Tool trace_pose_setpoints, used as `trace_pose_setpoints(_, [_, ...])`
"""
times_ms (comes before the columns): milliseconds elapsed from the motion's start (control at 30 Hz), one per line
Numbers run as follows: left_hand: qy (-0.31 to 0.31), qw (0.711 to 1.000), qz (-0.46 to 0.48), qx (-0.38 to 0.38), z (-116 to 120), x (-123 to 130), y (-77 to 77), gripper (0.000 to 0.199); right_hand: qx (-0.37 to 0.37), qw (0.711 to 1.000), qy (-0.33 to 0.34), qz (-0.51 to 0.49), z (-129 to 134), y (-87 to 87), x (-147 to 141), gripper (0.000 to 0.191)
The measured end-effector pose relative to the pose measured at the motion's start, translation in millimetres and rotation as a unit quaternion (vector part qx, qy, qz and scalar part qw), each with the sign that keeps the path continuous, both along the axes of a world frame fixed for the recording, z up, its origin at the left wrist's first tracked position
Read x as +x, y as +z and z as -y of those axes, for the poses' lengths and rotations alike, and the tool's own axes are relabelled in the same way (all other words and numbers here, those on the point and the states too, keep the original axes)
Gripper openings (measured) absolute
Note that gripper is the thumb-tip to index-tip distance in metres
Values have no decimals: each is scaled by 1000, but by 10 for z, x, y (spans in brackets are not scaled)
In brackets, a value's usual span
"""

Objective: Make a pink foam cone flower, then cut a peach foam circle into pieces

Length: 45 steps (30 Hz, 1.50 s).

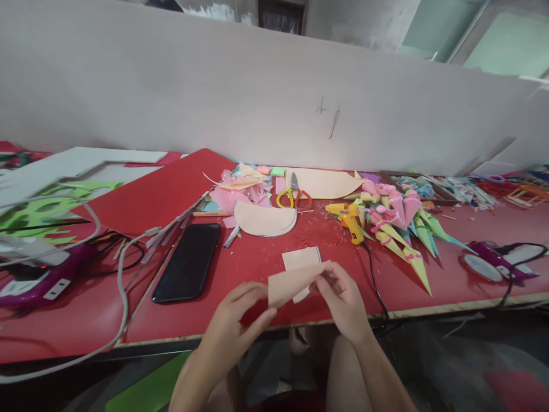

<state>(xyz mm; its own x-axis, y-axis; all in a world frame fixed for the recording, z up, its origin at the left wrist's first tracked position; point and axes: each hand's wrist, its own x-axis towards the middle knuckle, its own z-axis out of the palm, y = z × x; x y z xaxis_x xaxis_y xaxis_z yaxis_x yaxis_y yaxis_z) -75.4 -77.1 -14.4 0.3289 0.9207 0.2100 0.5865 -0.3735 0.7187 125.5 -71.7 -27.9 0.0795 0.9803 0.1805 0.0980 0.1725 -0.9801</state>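
A cream paper piece (294, 281) is held up between my two hands, just above the red table. My left hand (240, 317) pinches its lower left corner between thumb and fingers. At the right end, my right hand (338, 292) grips it the same way. Beneath it lies another cream piece (302, 258) with a dark line along its edge, partly hidden by the held one. Farther back rest a half-round cream piece (266, 220) and scissors (294, 194) with yellow and red handles. A yellow glue gun (349, 220) lies to the right of them.
A black phone (187, 263) lies left of my hands, beside a white cable (123, 280). Paper cones (405, 246) with pink tops are heaped at the right. Pink scraps (242, 194) and a red sheet (158, 197) lie toward the white partition (214, 86).
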Motion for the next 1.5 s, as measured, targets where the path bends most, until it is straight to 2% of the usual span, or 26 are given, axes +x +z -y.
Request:
trace_pose_setpoints(67, [32,999,25,-28,-29,45,38,21,-29,999,-6,-44,-14,18,-19,13])
trace_pose_setpoints(167, [70,992,75,-76,-62,110,68,23,-41,997,-15,-56,-39,11,-49,13])
trace_pose_setpoints(233, [92,984,107,-104,-73,138,60,23,-13,999,-44,-28,-46,-10,-53,13])
trace_pose_setpoints(300, [115,976,141,-122,-76,155,33,22,59,993,-90,53,-32,-26,-41,19])
trace_pose_setpoints(367, [135,964,176,-144,-70,173,-2,22,153,967,-88,186,4,-26,-22,29])
trace_pose_setpoints(433, [137,952,205,-179,-53,199,-35,30,208,925,-16,318,51,-22,-9,37])
trace_pose_setpoints(500, [128,944,220,-209,-26,233,-59,44,216,888,52,401,85,-34,-9,42])
trace_pose_setpoints(567, [125,944,214,-219,3,261,-73,57,217,869,66,440,95,-73,-16,39])
trace_pose_setpoints(700, [121,958,160,-205,45,246,-86,68,240,848,57,469,73,-174,-7,27])
trace_pose_setpoints(833, [119,989,52,-70,73,143,-133,62,256,825,41,501,79,-225,42,24])
trace_pose_setpoints(933, [86,994,-57,37,90,83,-201,43,250,833,57,491,97,-224,69,26])
trace_pose_setpoints(1033, [45,992,-91,79,80,71,-238,32,231,876,72,417,99,-164,71,24])
trace_pose_setpoints(1167, [27,997,-44,62,23,85,-144,17,186,942,61,272,60,3,51,14])
trace_pose_setpoints(1267, [59,998,17,12,-29,82,-15,28,175,961,11,213,15,98,55,16])
trace_pose_setpoints(1367, [95,989,94,-56,-81,65,53,28,205,954,9,217,-4,102,85,33])
trace_pose_setpoints(1500, [133,974,137,-123,-114,75,2,39,249,894,36,370,57,3,104,48])
